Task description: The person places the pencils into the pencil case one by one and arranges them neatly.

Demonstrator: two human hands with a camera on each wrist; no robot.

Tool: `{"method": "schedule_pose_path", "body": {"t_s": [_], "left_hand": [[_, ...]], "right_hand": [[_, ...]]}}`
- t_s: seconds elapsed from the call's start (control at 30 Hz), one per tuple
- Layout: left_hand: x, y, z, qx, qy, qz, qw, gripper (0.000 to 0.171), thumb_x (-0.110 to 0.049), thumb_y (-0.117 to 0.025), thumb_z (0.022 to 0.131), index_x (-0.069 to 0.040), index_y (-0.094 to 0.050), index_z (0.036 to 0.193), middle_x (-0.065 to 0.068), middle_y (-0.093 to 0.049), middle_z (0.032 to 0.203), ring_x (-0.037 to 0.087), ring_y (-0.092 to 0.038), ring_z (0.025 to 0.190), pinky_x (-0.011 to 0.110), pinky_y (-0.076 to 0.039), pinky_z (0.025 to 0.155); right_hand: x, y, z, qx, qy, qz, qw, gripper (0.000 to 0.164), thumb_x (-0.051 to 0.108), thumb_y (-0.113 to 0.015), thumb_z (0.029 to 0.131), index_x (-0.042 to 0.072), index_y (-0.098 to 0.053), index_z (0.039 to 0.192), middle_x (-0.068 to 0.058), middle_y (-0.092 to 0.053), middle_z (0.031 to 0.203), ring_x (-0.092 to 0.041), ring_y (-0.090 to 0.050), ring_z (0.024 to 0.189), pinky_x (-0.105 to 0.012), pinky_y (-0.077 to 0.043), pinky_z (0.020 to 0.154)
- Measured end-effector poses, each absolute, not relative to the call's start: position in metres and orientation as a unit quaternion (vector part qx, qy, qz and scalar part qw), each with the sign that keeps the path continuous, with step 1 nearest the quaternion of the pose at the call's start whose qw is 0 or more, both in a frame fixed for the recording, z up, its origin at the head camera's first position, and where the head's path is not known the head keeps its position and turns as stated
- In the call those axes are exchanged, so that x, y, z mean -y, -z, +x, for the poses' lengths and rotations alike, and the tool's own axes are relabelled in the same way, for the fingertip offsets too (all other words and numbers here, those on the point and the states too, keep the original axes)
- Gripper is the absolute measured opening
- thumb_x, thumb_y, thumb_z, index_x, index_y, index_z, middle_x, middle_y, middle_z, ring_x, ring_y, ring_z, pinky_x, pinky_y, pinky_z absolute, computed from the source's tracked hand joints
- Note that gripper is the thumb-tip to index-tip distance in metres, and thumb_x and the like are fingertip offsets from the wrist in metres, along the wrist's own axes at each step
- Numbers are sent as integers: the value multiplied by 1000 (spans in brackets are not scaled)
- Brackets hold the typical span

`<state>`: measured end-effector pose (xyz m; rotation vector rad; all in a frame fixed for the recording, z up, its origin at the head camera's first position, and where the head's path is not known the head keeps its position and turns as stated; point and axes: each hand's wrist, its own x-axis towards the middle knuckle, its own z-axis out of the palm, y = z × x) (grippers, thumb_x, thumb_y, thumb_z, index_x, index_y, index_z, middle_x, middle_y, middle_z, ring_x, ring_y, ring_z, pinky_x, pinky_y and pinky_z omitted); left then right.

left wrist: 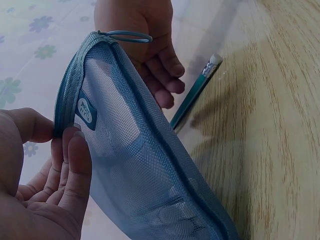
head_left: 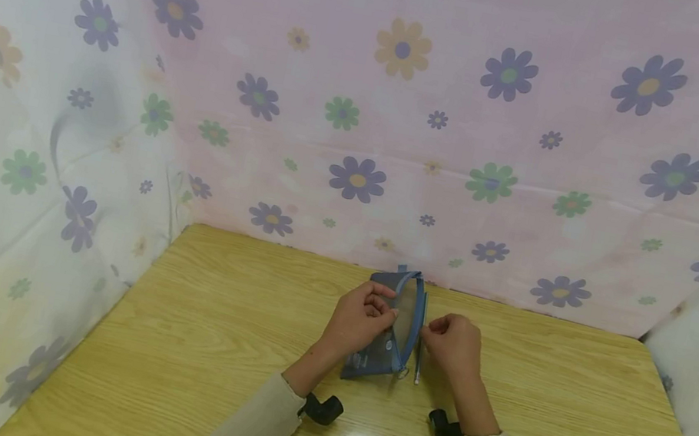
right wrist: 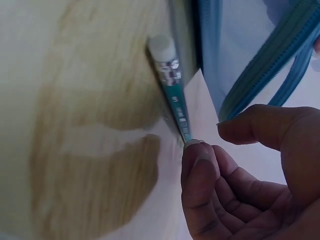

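Observation:
A blue mesh zipper pouch stands on the table with its zipped mouth spread apart. My left hand pinches the zipper edge on its left side, beside a small round label in the left wrist view. On the other side, my right hand is by the opposite zipper edge; in the right wrist view a gap shows between its thumb and bent fingers, with nothing clearly held. A green pencil with a white eraser lies on the table along the pouch, close to the right fingertips.
The wood-grain table meets a flower-printed cloth at the back and sides. A black wrist camera sits under the left wrist, another black camera under the right. A wire ring hangs at the zipper's end.

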<state>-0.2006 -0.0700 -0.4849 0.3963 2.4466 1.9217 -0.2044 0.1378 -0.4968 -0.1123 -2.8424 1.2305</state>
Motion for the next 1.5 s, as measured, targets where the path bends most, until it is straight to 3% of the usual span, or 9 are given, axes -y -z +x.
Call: {"method": "schedule_pose_path", "body": {"t_s": [0.7,0.93,1.07,1.23,1.5], "left_hand": [[69,486,-202,-784,-607,129,-7,25,-14,-72,102,-7,-68,126,6,-71,90,11,-66,70,25,-52,62],[70,489,-202,-778,-615,127,-9,26,-14,-74,101,-6,-69,126,10,-71,91,18,-67,71,25,-50,61],[70,488,-202,-777,-616,127,-8,27,-14,-73,101,-5,-68,126,10,-70,91,20,-67,71,24,-50,60],[70,488,-202,-780,-614,122,-10,27,-12,-72,102,-3,-68,127,11,-70,91,18,-66,70,24,-49,59],[68,487,-204,-781,-613,120,-11,27,-4,-69,102,6,-65,127,19,-70,92,27,-66,71,23,-47,59]], "right_hand": [[-138,499,-202,945,-323,-43,-11,24,17,-82,88,3,-77,69,-6,-71,68,-20,-64,59,-38,-54,57],[-137,497,-200,946,-319,-49,-15,38,16,-77,87,9,-63,53,1,-56,50,-16,-51,46,-30,-40,46],[-139,496,-200,953,-298,-61,-21,34,18,-77,84,9,-55,59,-2,-53,54,-18,-49,47,-30,-37,44],[-142,494,-199,957,-282,-66,-31,31,22,-79,85,5,-58,70,-7,-57,64,-22,-54,53,-32,-41,45],[-144,490,-198,954,-291,-65,-41,31,23,-80,85,3,-62,71,-9,-61,64,-23,-57,54,-33,-43,46]]}}
